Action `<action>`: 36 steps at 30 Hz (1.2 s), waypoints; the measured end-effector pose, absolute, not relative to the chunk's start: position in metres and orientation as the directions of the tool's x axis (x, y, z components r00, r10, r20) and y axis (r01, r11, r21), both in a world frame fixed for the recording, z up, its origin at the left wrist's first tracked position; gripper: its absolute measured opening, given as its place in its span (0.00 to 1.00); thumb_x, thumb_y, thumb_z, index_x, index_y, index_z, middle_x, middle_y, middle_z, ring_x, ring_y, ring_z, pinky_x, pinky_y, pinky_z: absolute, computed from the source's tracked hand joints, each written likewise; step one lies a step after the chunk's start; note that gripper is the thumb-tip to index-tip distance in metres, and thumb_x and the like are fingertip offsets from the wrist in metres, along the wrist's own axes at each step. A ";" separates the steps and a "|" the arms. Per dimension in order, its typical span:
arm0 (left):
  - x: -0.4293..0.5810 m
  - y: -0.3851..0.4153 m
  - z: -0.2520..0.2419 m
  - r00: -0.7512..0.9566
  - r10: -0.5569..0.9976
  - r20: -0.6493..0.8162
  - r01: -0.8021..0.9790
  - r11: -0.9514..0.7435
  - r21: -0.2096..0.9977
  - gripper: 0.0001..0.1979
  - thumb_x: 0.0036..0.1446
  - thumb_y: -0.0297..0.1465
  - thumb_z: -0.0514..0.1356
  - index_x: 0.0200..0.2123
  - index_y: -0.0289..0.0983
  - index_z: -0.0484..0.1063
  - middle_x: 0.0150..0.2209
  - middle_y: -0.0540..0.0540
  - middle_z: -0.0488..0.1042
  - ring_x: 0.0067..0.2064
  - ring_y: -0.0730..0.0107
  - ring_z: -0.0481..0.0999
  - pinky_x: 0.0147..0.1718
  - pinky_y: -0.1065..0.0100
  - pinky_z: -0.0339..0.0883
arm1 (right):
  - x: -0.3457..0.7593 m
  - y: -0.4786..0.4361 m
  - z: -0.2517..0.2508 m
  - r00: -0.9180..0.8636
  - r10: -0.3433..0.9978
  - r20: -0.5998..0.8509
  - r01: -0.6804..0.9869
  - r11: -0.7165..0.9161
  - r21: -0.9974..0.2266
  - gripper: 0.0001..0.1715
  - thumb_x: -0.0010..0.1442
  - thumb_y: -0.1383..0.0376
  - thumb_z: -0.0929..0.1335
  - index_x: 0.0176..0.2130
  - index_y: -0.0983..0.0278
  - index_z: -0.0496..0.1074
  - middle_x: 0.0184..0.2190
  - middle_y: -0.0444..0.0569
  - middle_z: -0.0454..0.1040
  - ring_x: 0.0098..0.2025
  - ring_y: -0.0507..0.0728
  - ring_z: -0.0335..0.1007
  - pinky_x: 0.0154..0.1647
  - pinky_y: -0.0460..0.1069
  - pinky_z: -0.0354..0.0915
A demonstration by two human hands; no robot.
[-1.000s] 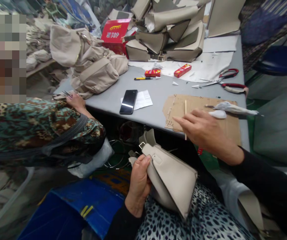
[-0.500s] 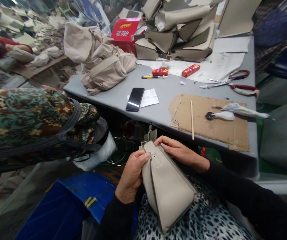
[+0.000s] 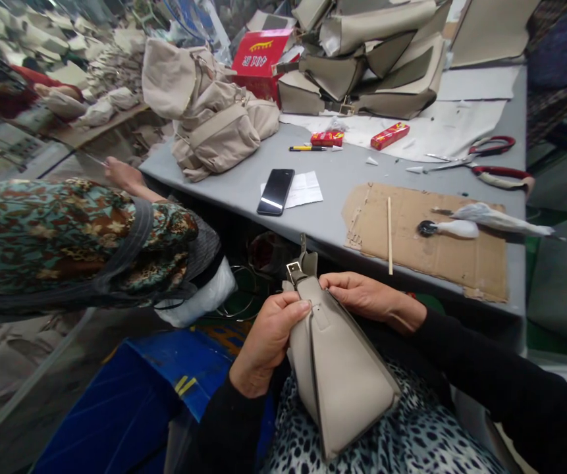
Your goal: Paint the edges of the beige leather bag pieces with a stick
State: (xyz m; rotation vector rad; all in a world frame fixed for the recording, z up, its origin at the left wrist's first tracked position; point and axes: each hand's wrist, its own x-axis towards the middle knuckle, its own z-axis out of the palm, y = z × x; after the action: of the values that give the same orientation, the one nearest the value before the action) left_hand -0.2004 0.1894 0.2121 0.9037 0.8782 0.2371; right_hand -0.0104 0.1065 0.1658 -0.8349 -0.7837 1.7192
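A beige handbag [image 3: 350, 368] with dark edges rests tilted on my lap, its narrow end toward the table. My left hand [image 3: 272, 339] is closed on the bag's left edge near that end, thumb pressed on top. My right hand [image 3: 372, 297] grips the opposite edge, its fingertips partly hidden behind the bag. Beyond my hands, a strap with a metal buckle [image 3: 294, 269] sticks up from the bag's end. A small stitched or marked rectangle with a dark dot shows on the panel between my hands.
On the grey table [image 3: 243, 191] lie a phone [image 3: 276, 191], scissors [image 3: 490, 161], red small boxes [image 3: 390, 135] and cardboard [image 3: 431, 263] bearing a stick and a white bottle. More bags [image 3: 362, 72] are piled behind. A co-worker's sleeve [image 3: 66, 237] is at left, above a blue bin [image 3: 115, 401].
The view has shifted slightly, so the table sits further right. The buckle and strap stand out more clearly beyond the bag's end. A co-worker's hand has come into sight at left.
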 end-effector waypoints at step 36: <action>-0.209 0.180 0.211 0.566 0.628 -0.534 0.225 0.506 0.833 0.17 0.45 0.41 0.74 0.30 0.33 0.81 0.25 0.48 0.76 0.24 0.74 0.68 0.25 0.73 0.63 | -0.024 0.103 0.179 -0.149 0.945 -0.290 -0.471 -0.326 -0.820 0.23 0.48 0.53 0.80 0.30 0.66 0.73 0.22 0.38 0.69 0.23 0.47 0.58 0.24 0.43 0.53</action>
State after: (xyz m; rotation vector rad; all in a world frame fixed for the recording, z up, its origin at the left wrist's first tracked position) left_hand -0.2090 0.1798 0.2107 1.0470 0.9767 0.2966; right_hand -0.0243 0.1033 0.1788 -0.9968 -0.6929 1.6933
